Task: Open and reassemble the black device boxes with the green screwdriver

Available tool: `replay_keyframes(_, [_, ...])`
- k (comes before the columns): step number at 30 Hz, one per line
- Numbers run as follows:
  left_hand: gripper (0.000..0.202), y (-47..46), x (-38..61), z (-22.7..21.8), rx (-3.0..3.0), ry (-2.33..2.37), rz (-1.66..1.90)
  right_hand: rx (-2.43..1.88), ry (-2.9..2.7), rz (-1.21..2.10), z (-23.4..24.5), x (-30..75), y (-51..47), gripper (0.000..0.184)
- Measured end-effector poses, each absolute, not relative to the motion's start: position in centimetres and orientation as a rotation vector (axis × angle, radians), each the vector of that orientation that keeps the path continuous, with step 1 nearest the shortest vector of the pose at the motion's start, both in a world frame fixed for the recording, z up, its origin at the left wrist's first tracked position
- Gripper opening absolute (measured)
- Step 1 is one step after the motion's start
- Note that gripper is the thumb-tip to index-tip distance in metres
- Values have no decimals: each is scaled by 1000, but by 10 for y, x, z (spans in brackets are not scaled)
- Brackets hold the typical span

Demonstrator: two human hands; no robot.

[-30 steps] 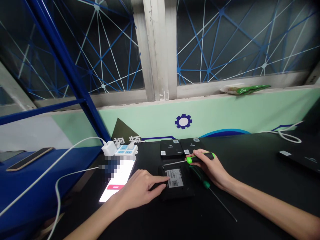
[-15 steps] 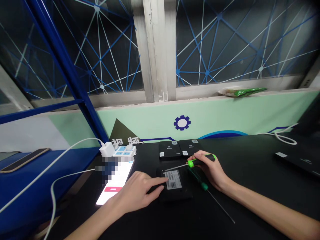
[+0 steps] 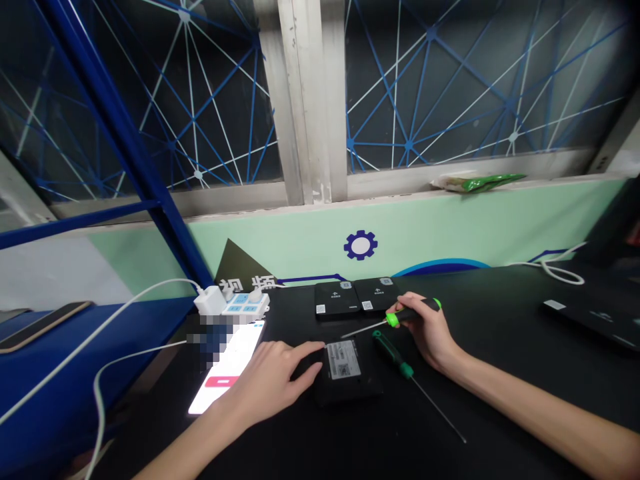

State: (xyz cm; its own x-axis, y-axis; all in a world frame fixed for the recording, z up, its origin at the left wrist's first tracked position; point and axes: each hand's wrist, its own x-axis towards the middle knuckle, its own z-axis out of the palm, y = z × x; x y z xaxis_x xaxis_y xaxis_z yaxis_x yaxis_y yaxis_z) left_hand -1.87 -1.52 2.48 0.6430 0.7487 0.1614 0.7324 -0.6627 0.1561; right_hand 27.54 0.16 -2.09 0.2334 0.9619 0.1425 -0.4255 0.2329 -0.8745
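Observation:
A small black box-shaped device (image 3: pixel 367 383) lies on the black table with a silver printed label (image 3: pixel 343 360) facing up. My left hand (image 3: pixel 273 373) reaches in from the left, thumb and index finger apart, the index fingertip at the device's far left corner. In my right hand (image 3: pixel 427 333) is a screwdriver (image 3: pixel 393 320) with a black and bright green handle. Its shaft slants left and down, the tip close to the device's far edge; whether it touches cannot be told. A second screwdriver (image 3: pixel 393 355), dark green, lies on the table right of the device.
Two black boxes (image 3: pixel 337 298) stand side by side behind the device. A lit phone (image 3: pixel 235 360) lies under my left forearm's side, near a white power strip (image 3: pixel 247 303) with cables. Another black device (image 3: pixel 595 323) lies far right. A green packet (image 3: pixel 480 182) rests on the windowsill.
My left index finger has shifted from the label to the device's far left corner. My right hand has drawn the screwdriver rightward, its tip moving away from that corner. The view shifted slightly.

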Motion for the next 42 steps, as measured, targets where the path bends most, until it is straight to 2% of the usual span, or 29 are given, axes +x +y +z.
replay_keyframes(10, [41, -16, -18, 24, 2734, 1323, 217, -815, -819, 1112, -19, 275, 2, 24])
replay_keyframes(20, [70, -17, -17, 27, 2629, 1374, 147, -811, -825, 961, -4, 293, 10, 21])
replay_keyframes(42, [69, -17, -16, 27, 2573, 1369, 124, -843, -906, 854, -3, 296, 10, 22])
